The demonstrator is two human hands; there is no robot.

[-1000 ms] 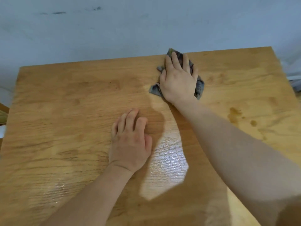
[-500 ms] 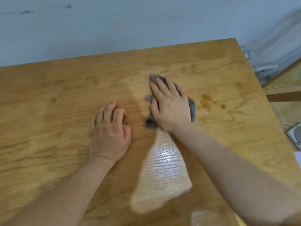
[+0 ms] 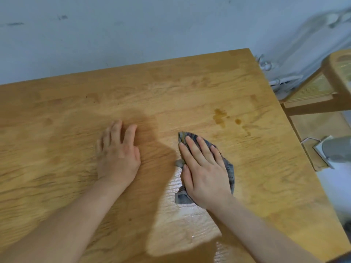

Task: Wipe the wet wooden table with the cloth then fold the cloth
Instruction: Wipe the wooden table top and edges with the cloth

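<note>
The wooden table point(image 3: 57, 149) fills most of the view, with a shiny wet patch point(image 3: 182, 221) near its front. A crumpled grey cloth point(image 3: 228, 168) lies on the table right of centre. My right hand point(image 3: 203, 168) presses flat on the cloth with straight fingers, hiding most of it. My left hand point(image 3: 117, 152) rests palm down on the bare wood to the left, holding nothing. Small dark wet spots point(image 3: 220, 116) sit just beyond the cloth.
A pale wall point(image 3: 133, 31) runs behind the table. Past the table's right edge stand a wooden chair or stool point(image 3: 340, 73), white cables point(image 3: 275, 80) and a grey and white object point(image 3: 334, 150) on the floor.
My right hand has dragged the cloth from the far edge towards me, across the table. My left hand stays flat on the wood. The view has swung right.
</note>
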